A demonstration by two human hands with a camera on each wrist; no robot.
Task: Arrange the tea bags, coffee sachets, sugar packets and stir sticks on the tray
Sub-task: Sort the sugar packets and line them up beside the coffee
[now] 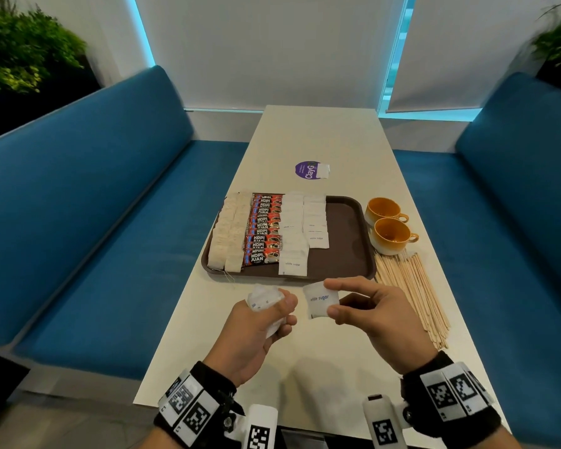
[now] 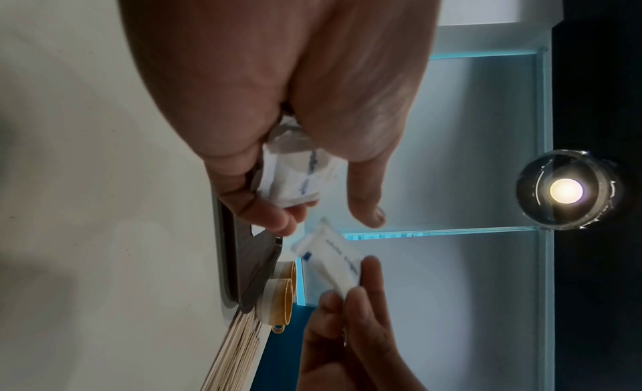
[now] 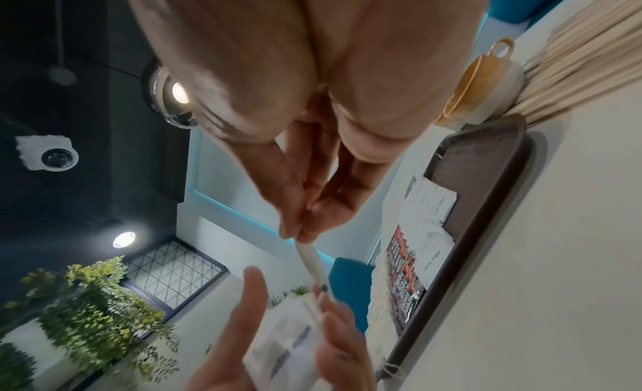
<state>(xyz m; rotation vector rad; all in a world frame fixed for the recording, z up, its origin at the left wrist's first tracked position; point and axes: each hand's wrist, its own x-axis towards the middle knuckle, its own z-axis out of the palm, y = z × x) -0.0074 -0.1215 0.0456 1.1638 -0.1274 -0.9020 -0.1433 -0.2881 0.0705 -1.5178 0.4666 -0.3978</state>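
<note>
Tray (image 1: 347, 222) holds sachet rows; right fingers (image 1: 334, 311) pinch sugar packet (image 1: 319, 303), left hand (image 1: 256, 332) grips several.

The left hand (image 2: 278, 100) is gripping a bunch of sugar packets (image 2: 298, 174), while the right hand (image 2: 351, 331) is pinching one sugar packet (image 2: 330, 259) just beside it.

Left hand (image 1: 256, 322): raised, fingers curled around a small bundle of sugar packets (image 1: 263, 299), thumb extended. Right hand (image 1: 370, 314): raised alongside, thumb and forefinger pinching a single sugar packet (image 1: 319, 299). Both wrists: black bands bearing square printed markers.
</note>
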